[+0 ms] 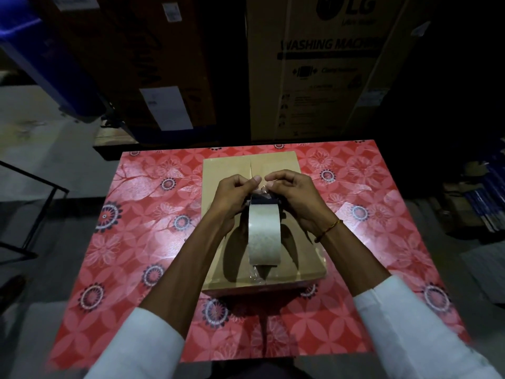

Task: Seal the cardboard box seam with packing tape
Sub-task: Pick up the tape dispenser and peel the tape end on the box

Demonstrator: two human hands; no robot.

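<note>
A small brown cardboard box (276, 165) lies on the red flowered table (153, 242), its top seam running away from me down the middle. A roll of clear packing tape (264, 236) in a dark dispenser stands upright on the box top. My left hand (232, 198) grips the dispenser's left side near its front. My right hand (295, 195) pinches the loose tape end at the dispenser's mouth, above the seam. A short strip of crinkled tape sits at the box's near edge (257, 274). The dispenser's handle is hidden by my hands.
Large cardboard cartons (328, 72) stand just behind the table, one printed with washing machine text. A blue bin (32, 50) is at the back left. A black metal frame (35, 203) stands left of the table. Dark stacked items (481, 203) lie to the right.
</note>
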